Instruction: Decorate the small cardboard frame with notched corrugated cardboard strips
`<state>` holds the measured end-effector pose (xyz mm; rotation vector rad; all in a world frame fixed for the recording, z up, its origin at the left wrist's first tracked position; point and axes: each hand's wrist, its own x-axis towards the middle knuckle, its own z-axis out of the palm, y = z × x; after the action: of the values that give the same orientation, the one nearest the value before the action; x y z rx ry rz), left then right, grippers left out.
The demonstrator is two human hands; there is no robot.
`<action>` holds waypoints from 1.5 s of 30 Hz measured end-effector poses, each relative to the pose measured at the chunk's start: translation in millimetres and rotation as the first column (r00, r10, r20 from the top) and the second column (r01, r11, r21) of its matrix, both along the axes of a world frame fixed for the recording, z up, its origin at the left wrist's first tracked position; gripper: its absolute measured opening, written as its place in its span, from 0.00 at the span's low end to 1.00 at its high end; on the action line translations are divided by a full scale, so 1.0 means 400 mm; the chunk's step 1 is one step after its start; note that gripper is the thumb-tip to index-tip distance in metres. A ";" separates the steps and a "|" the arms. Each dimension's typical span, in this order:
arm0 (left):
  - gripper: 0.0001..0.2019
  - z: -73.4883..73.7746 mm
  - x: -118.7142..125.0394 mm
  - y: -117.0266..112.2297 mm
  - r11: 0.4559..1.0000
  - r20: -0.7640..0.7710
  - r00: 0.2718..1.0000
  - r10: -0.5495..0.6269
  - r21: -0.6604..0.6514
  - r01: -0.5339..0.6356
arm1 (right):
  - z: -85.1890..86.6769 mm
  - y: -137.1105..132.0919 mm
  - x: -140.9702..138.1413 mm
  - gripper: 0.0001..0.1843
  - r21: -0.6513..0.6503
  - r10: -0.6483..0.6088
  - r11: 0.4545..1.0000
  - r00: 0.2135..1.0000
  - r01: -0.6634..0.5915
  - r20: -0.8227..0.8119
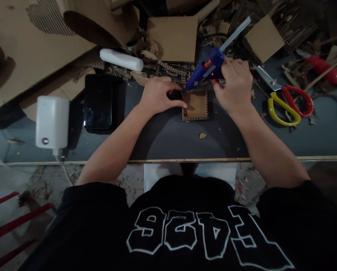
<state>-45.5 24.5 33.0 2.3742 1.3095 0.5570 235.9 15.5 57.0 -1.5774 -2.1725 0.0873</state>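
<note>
A small square cardboard piece (195,106) with a corrugated edge lies on the dark table (168,139). My right hand (236,88) is closed round a blue glue gun (206,69); its nozzle points down at the piece's top left corner, and a glue stick juts out behind. My left hand (158,94) rests on the table with its fingers curled, the fingertips touching the left edge of the cardboard piece.
Red and yellow scissors (288,103) lie to the right. A black box (100,101), a white adapter (52,122) and a white roll (121,59) sit to the left. Cardboard sheets (174,37) and scraps crowd the back. The table's front edge runs across the middle.
</note>
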 end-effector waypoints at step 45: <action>0.28 0.012 0.006 -0.005 0.997 -0.033 0.999 0.039 -0.062 -0.041 | 0.087 -0.019 0.055 0.21 0.079 -0.114 0.992 0.981 0.102 0.159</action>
<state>-43.1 22.3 37.8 2.3192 1.3710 0.4848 257.8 8.0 91.6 -1.7113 -2.1791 -0.1564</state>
